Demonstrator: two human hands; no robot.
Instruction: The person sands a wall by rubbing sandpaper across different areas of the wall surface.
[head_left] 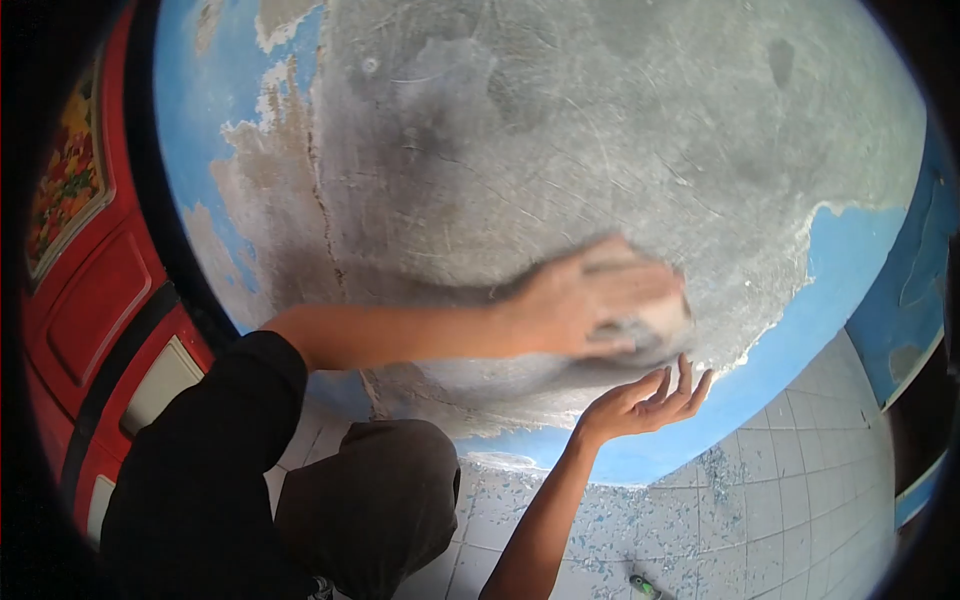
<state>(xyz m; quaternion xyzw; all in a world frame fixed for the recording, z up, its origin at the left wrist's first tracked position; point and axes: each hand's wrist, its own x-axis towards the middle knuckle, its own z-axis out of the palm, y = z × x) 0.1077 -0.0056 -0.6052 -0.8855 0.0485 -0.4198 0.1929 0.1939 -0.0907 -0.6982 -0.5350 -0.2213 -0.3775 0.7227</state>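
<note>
My left hand, blurred by motion, presses against the bare grey part of the wall. Its fingers are wrapped round a pale, pad-like thing, too smeared to name. Below and to the right is my right hand, palm turned up and fingers spread and slightly curled, with nothing visible in it. It is close to the wall's lower part, where blue paint meets the stripped patch in a ragged edge; whether it touches cannot be seen.
Paint flakes litter the white tiled floor. A small green and black object lies there. A red cabinet-like panel stands at left. My bent knee is close to the wall. Another blue surface is at right.
</note>
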